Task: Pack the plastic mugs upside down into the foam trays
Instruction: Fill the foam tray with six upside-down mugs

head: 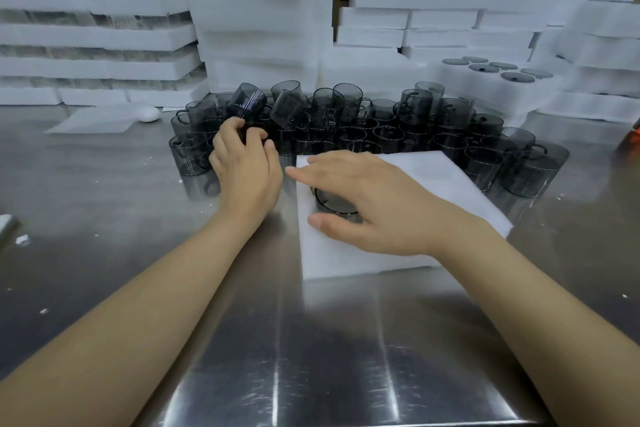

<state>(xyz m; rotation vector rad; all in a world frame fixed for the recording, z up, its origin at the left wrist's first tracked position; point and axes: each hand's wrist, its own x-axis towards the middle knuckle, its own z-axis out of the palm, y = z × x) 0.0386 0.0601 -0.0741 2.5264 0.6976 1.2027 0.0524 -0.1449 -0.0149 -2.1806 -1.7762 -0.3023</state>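
Left hand (247,170) curls on loose mug (251,131) beside foam tray (433,177), right hand (374,201) flat atop seated mug (337,206); likely light, slick, so grip sidewall.

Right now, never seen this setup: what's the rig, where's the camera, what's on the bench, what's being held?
No machine here: a person works with bare hands, and the single picture comes from a camera on their head, looking down. On the steel table sits a crowd of grey mugs, with a white foam tray in front. The left hand curls its grip round a loose mug at the crowd's edge. The right hand lies flat over an upturned mug sunk in the tray. Foam stacks stand behind.
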